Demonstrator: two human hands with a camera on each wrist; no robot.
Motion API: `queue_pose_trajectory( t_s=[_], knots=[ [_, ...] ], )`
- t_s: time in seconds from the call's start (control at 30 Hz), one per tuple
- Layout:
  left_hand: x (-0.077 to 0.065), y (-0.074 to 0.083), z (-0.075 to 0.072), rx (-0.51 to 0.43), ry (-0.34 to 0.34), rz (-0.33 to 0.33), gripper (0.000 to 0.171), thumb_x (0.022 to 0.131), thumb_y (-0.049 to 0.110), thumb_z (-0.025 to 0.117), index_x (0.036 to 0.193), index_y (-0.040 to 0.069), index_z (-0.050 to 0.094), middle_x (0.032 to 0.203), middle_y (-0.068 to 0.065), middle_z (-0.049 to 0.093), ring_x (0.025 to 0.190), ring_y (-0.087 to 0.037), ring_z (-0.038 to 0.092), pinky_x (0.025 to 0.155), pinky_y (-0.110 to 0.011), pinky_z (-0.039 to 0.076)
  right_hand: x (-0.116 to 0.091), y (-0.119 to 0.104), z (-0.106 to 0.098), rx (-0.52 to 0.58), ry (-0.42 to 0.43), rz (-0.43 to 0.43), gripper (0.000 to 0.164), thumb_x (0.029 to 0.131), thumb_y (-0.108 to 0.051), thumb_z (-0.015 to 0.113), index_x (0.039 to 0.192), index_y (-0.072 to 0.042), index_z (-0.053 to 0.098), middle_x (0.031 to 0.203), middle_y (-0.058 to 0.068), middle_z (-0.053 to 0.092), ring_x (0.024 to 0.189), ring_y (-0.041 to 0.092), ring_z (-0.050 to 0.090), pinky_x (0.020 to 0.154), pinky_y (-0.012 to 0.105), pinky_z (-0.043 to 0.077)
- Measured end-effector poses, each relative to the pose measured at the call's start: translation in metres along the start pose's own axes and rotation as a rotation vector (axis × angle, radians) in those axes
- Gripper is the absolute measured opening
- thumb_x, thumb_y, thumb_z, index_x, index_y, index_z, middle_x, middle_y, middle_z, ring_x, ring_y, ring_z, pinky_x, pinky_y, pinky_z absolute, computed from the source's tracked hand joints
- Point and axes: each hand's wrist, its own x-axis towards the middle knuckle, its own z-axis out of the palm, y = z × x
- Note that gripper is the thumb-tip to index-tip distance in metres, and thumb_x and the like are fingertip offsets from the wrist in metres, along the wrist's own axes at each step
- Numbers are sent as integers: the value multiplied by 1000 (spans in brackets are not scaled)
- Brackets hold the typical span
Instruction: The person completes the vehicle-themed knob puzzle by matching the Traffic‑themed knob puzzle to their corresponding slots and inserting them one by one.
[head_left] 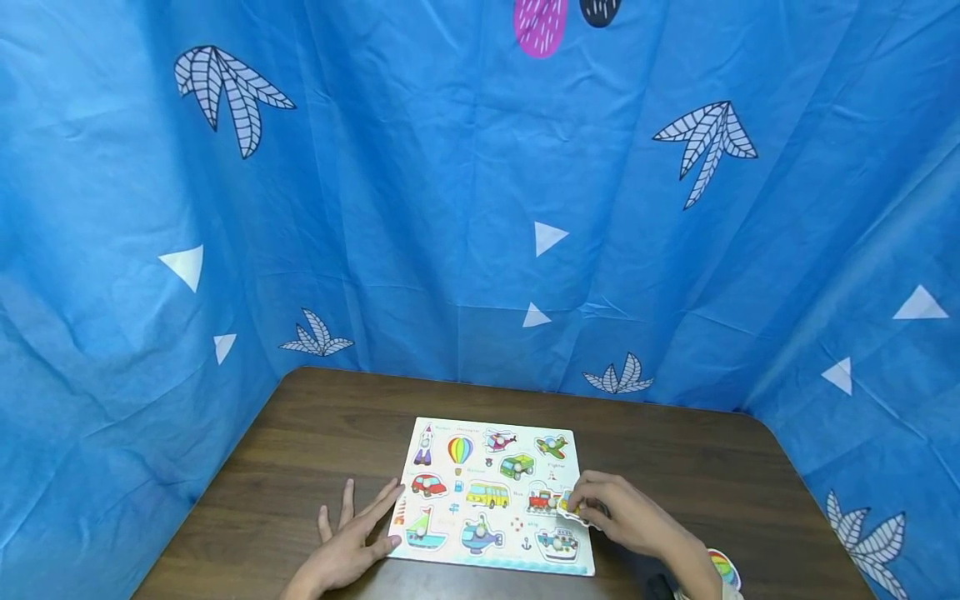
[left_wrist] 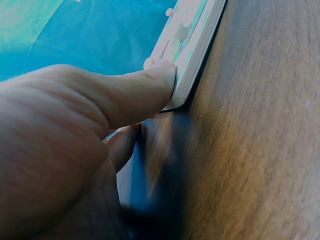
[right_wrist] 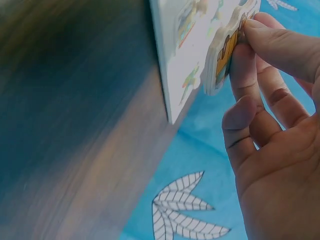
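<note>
A white wooden puzzle board (head_left: 517,558) with printed vehicles lies on the table. My left hand (head_left: 348,546) rests at its left edge with the fingers spread, and in the left wrist view the thumb (left_wrist: 145,92) presses on the board's corner. Over the board's right side, my right hand (head_left: 630,521) pinches a puzzle piece (right_wrist: 223,57) with yellow-orange printing and a white border. In the head view its picture is partly covered by the fingers. Beside it on the board is the red train piece (head_left: 543,500), and the ship piece (head_left: 558,543) lies just below.
A round rainbow-striped piece (head_left: 722,567) sits on the brown table (head_left: 675,450), partly behind the right forearm. Blue curtain (head_left: 480,208) with white leaf and triangle prints hangs round the table's far and side edges.
</note>
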Motion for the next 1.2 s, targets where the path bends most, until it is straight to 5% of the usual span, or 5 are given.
queue_pose_trajectory(
  t_s=[1.2],
  knots=[
    [1, 0, -3, -9, -21, 11, 71, 96, 42, 63, 158, 24, 33, 167, -5, 21, 145, -51, -29, 99, -75, -28, 107, -26, 53, -159, -90, -124, 14, 96, -10, 67, 99, -21, 75, 99, -11, 67, 87, -3, 56, 81, 19, 51]
  ],
)
